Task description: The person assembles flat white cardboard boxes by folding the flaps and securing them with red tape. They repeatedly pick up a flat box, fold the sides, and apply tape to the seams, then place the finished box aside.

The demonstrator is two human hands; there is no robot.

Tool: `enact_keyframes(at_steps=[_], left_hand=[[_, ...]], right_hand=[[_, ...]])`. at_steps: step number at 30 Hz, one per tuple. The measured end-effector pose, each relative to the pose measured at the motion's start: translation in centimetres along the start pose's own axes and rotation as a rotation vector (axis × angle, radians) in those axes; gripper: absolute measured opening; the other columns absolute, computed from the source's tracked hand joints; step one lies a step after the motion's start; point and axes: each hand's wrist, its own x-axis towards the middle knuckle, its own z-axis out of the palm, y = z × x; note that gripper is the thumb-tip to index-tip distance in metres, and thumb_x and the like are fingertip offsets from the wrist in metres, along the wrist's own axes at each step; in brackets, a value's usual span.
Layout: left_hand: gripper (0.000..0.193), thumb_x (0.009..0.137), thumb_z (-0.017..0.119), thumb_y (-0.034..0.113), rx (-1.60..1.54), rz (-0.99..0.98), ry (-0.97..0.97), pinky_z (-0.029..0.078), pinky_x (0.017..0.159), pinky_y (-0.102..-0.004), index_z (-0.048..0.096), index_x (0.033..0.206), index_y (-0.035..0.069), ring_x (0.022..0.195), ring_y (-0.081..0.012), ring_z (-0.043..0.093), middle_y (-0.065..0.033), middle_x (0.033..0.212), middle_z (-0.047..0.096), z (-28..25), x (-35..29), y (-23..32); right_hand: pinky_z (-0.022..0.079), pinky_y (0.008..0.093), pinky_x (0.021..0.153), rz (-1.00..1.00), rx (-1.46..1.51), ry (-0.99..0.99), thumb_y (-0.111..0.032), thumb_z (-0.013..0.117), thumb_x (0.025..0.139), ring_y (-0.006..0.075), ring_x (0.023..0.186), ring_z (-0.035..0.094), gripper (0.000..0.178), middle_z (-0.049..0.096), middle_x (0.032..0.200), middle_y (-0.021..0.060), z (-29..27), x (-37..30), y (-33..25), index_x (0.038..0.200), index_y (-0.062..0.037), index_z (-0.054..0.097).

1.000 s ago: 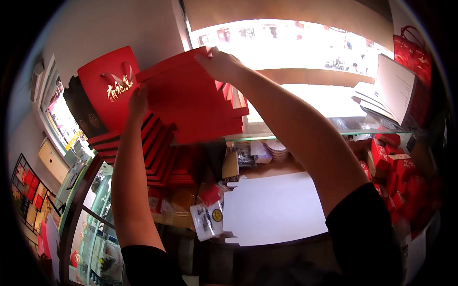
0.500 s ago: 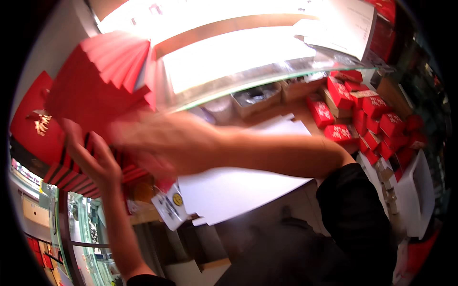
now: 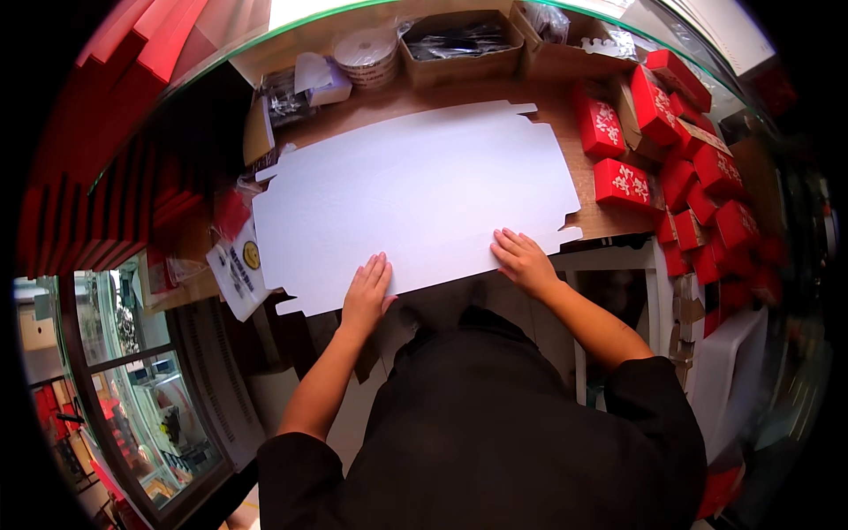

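A large flat white cardboard sheet [image 3: 415, 194] with notched, tabbed ends lies on the brown wooden table [image 3: 389, 99], its near edge towards my body. My left hand [image 3: 367, 296] rests on that near edge left of the middle, fingers lying flat on the white surface and the thumb at the rim. Farther right, my right hand [image 3: 526, 262] lies on the same edge, close to the sheet's right-hand tab, with its fingers stretched out. Neither hand is closed round anything.
Red boxes with light floral print [image 3: 629, 184] are piled at the right. Along the back stand a roll of tape [image 3: 366, 51] and a cardboard box of dark packets [image 3: 462, 49]. A glass shelf edge [image 3: 238, 49] crosses above. Red folded stacks [image 3: 79, 208] fill the left.
Both hands have left the red folded stack at the upper left and come down onto the white sheet's near edge. My view has shifted over the table.
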Motion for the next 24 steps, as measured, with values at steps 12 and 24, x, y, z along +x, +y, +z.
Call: enact_keyframes(at_steps=[12,24], left_hand=[[0.054,0.073,0.076,0.020,-0.069,0.020,0.061,0.043,0.102,-0.0433,0.057,0.119,0.002,0.128,-0.0321,0.046,-0.0151,0.136,0.050,-1.4,0.1,-0.2],[0.011,0.082,0.066,0.012,-0.171,-0.016,0.205,0.049,0.072,-0.0386,0.062,0.089,0.005,0.085,-0.0291,0.058,-0.0093,0.087,0.059,-1.3,1.2,-0.1]], right_hand=[[0.048,0.0370,0.092,-0.126,0.008,-0.035,-0.019,0.073,0.073,0.0301,0.119,0.055,0.040,0.059,0.125,0.0097,-1.5,1.2,1.5,0.109,-0.0072,0.060],[0.050,0.0373,0.082,0.003,0.245,-0.167,-0.001,0.054,0.078,0.0303,0.096,0.060,0.026,0.064,0.098,0.0119,-2.5,3.1,2.1,0.101,-0.0051,0.064]])
